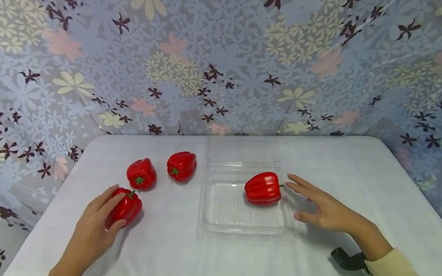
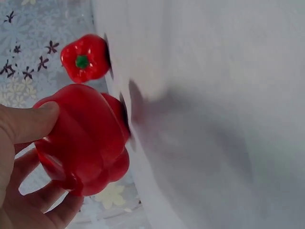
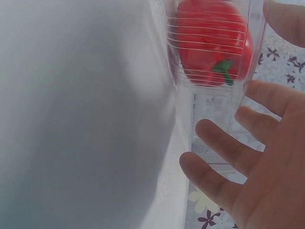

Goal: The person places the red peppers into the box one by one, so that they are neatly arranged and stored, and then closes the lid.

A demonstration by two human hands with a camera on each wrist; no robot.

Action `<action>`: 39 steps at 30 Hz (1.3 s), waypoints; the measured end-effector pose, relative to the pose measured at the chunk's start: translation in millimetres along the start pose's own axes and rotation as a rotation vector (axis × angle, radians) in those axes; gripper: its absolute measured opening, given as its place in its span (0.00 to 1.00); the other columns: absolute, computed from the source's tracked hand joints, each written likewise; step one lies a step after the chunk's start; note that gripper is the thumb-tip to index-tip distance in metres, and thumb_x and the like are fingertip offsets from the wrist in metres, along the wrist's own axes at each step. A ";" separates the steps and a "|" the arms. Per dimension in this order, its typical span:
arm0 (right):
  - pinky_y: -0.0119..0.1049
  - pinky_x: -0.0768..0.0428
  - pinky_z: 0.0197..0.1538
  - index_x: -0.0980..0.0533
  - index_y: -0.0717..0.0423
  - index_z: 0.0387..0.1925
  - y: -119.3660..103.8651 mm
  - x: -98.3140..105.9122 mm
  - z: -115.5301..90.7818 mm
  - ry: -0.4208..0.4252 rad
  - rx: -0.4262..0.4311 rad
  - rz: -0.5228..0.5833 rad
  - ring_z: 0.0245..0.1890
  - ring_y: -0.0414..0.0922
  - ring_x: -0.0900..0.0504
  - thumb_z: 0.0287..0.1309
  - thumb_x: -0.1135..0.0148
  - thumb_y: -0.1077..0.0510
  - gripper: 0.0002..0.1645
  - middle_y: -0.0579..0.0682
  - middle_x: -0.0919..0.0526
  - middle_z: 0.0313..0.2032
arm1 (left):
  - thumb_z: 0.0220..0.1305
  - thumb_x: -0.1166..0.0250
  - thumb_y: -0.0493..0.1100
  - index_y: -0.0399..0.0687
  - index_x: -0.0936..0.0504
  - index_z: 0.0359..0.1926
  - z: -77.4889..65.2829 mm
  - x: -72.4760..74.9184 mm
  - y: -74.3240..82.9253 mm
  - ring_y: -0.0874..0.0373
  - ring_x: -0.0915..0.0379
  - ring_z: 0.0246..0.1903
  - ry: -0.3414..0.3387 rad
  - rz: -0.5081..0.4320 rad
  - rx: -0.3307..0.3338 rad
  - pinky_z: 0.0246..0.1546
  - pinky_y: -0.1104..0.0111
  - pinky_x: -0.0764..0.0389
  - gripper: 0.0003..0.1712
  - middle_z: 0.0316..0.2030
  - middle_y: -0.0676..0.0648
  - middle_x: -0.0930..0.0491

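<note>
My left hand (image 1: 91, 229) holds a glossy red bell pepper (image 1: 130, 210) at the left of the table. In the left wrist view the thumb lies on one side of this bell pepper (image 2: 81, 138) and the other fingers reach around its far side. A clear plastic clamshell container (image 1: 238, 229) stands open-lidded at the centre, with one red bell pepper (image 1: 263, 189) lying in it, stem to the right. Beside the container's right wall is my right hand (image 1: 330, 210), fingers spread and thumb apart. The right wrist view shows its fingertips at the container edge; contact is unclear.
Two more red bell peppers, one at left (image 1: 142, 174) and one nearer the middle (image 1: 182, 166), lie behind the held one. The container's lid (image 1: 240, 152) is folded back toward the flowered wall covering (image 1: 235, 60). A white cloth (image 1: 171, 267) covers the table.
</note>
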State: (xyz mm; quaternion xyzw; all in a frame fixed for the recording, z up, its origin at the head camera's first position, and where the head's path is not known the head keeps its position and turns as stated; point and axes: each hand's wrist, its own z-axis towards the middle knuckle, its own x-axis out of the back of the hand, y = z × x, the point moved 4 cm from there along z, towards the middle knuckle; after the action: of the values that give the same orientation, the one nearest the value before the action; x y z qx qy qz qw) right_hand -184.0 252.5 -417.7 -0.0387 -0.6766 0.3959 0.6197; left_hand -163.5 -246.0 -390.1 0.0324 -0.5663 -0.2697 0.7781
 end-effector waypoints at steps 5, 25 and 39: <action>0.75 0.38 0.65 0.39 0.61 0.73 -1.1 -0.3 1.9 -0.011 -0.006 -0.010 0.74 0.68 0.44 0.59 0.34 0.55 0.44 0.64 0.46 0.76 | 0.40 0.19 0.32 0.39 0.26 0.64 1.2 -1.2 12.7 0.39 0.31 0.60 0.033 -0.002 -0.051 0.43 0.43 0.16 0.45 0.65 0.37 0.28; 0.74 0.38 0.65 0.39 0.61 0.73 0.5 -1.1 0.4 -0.001 -0.011 -0.013 0.74 0.68 0.44 0.58 0.33 0.56 0.44 0.64 0.46 0.76 | 0.39 0.18 0.36 0.47 0.24 0.64 11.6 -4.8 78.8 0.48 0.32 0.65 0.029 -0.065 -0.201 0.47 0.54 0.14 0.46 0.67 0.46 0.28; 0.74 0.38 0.66 0.40 0.57 0.73 1.4 -0.2 0.3 -0.015 -0.033 -0.018 0.75 0.67 0.45 0.59 0.34 0.54 0.44 0.61 0.47 0.77 | 0.40 0.18 0.37 0.47 0.24 0.64 31.3 -7.1 94.3 0.48 0.32 0.65 0.034 -0.125 -0.286 0.49 0.53 0.14 0.46 0.67 0.46 0.28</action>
State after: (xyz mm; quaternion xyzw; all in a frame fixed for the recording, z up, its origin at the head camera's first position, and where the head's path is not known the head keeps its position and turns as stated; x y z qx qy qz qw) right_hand -184.8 253.2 -418.6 -0.0401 -0.6879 0.3794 0.6175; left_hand -157.1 -154.5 -351.6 -0.0388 -0.5060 -0.3949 0.7659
